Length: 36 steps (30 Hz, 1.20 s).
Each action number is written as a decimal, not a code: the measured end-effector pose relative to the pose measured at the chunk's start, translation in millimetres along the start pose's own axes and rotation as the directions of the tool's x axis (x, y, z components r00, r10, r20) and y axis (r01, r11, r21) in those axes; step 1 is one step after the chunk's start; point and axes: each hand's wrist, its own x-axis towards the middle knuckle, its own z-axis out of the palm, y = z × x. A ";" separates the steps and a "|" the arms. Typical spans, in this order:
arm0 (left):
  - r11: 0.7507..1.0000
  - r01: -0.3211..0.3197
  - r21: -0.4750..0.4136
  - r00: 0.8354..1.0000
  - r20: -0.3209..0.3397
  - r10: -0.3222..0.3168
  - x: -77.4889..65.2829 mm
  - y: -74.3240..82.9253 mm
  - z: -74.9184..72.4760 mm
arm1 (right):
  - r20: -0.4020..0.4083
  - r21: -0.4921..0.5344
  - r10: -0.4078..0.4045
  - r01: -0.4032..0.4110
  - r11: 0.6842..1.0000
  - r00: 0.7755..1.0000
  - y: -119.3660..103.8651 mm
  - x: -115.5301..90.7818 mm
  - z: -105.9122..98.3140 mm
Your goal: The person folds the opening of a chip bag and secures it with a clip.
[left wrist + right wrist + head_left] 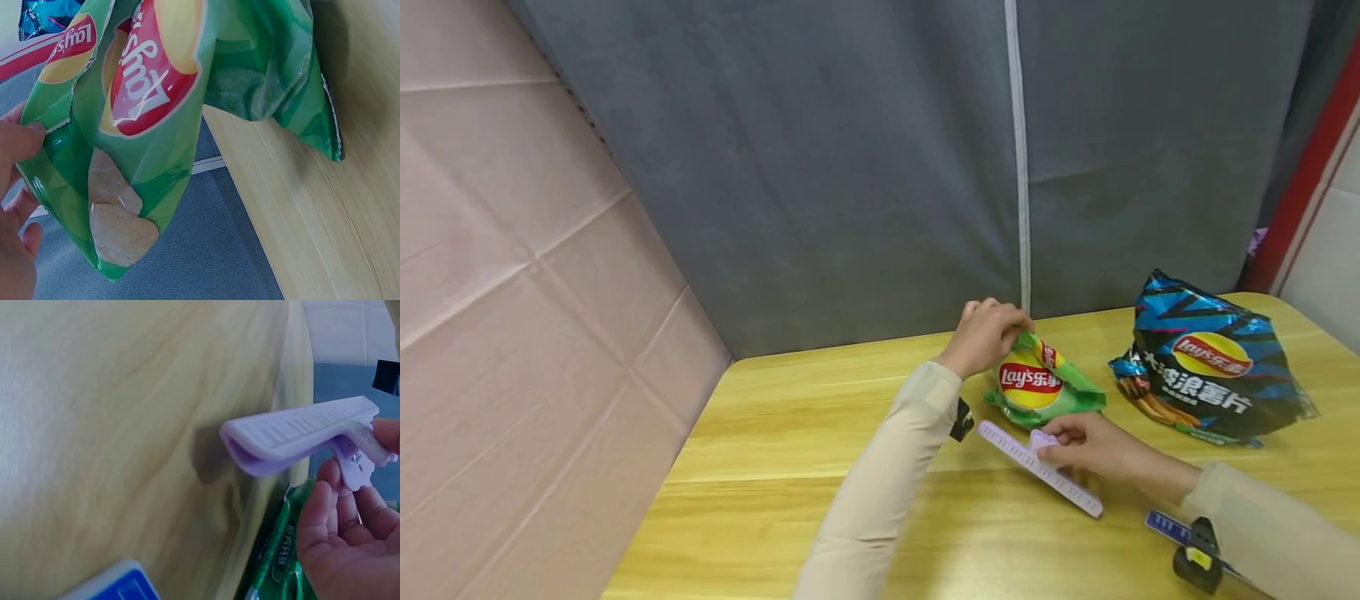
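My left hand [988, 337] pinches the top edge of a green Lay's chip bag [1033, 387], which leans up from the wooden table. In the left wrist view the thumb of the left hand [19, 162] presses on the folded edge of the green chip bag [156, 94]. My right hand [1093, 450] holds a long lilac bag clip [1037, 467] by its handles, just in front of the green bag. The right wrist view shows thumb and fingers of the right hand [356, 531] on both handles of the bag clip [300, 434].
A black and blue Lay's bag [1213, 367] stands to the right on the table [760, 500]. Partly under the right forearm lies a blue clip [1168, 527]. Behind the table hangs a grey curtain [850, 183], and a pale wall [535, 333] rises on the left.
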 end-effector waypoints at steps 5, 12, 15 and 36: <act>1.000 0.001 0.003 1.000 -0.010 -0.001 0.2 1.1 -0.2 | -0.022 -0.050 0.024 -0.025 0.998 0.999 -1.2 -1.7 -5.7; 1.000 0.006 -0.002 1.000 -0.004 -0.006 0.4 1.0 -0.2 | -0.055 -0.080 0.008 -0.012 0.997 0.998 -4.9 -4.2 -12.7; 1.000 0.011 0.000 1.000 -0.002 -0.011 0.2 0.5 -0.2 | -0.062 -0.076 -0.009 0.004 0.997 0.998 -7.0 -5.8 -15.6; 1.000 0.008 -0.016 1.000 0.009 -0.008 -0.6 -0.1 -0.7 | -0.148 -0.060 0.018 -0.027 0.998 0.989 -0.2 -15.7 -26.0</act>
